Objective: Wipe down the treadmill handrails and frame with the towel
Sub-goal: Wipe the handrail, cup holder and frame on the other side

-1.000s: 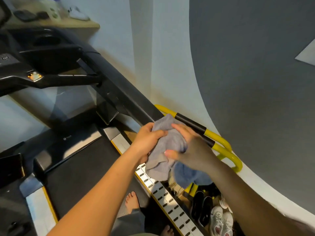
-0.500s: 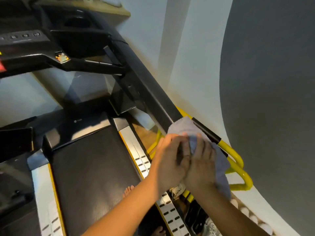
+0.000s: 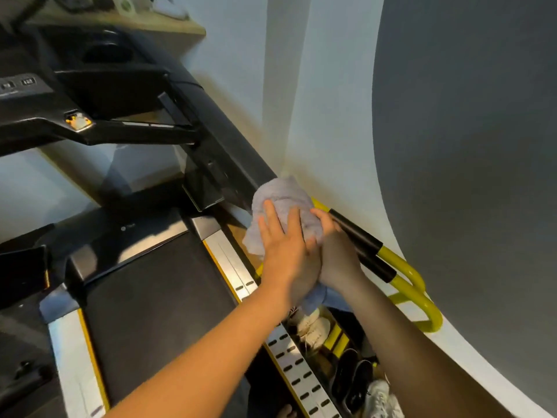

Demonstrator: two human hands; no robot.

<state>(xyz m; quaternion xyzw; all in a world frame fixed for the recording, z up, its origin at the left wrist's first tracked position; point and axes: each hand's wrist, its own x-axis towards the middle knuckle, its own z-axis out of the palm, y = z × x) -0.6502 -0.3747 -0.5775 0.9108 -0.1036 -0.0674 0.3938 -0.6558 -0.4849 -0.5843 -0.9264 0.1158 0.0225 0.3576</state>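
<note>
A grey towel (image 3: pixel 281 197) is bunched on the treadmill's black right upright (image 3: pixel 223 140), where it meets the yellow handrail (image 3: pixel 404 267) with its black grips (image 3: pixel 355 233). My left hand (image 3: pixel 283 248) presses flat on the towel with straight fingers. My right hand (image 3: pixel 334 251) lies beside it, its fingers curled round the towel against the rail. A blue end of the towel hangs below my wrists.
The black console (image 3: pixel 75 86) and its cross arm stand at upper left. The black belt (image 3: pixel 156 312) and silver side rail (image 3: pixel 289 357) lie below. Several shoes (image 3: pixel 355 378) sit beside the deck. A wall is close on the right.
Both hands have carried the towel up the rail onto the lower end of the black upright. The left hand now lies flat on the towel. The view shifted.
</note>
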